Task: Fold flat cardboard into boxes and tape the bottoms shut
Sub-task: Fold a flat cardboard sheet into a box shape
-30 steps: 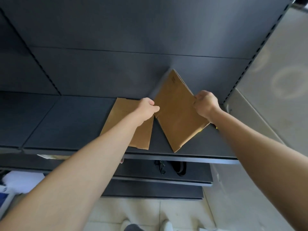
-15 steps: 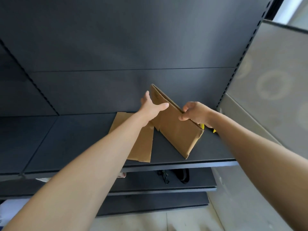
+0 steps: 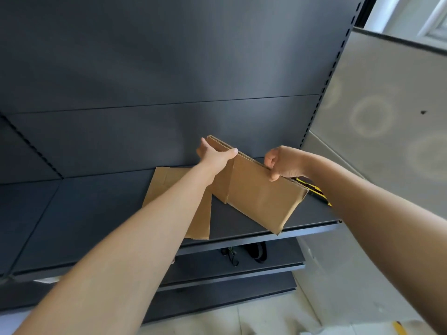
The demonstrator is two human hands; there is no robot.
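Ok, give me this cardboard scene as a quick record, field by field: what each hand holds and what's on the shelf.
left hand: grips the top edge of the folded flat box, thumb in front
right hand: pinches the same top edge further right
folded flat box: held on edge over the dark shelf
second cardboard sheet: lies flat on the shelf, under the left forearm
yellow and black object: on the shelf by the right wrist, type unclear

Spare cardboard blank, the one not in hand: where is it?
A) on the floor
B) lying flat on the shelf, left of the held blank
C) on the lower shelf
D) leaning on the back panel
B: the spare cardboard blank lies flat on the shelf, left of the held blank gripped by the left hand and right hand.
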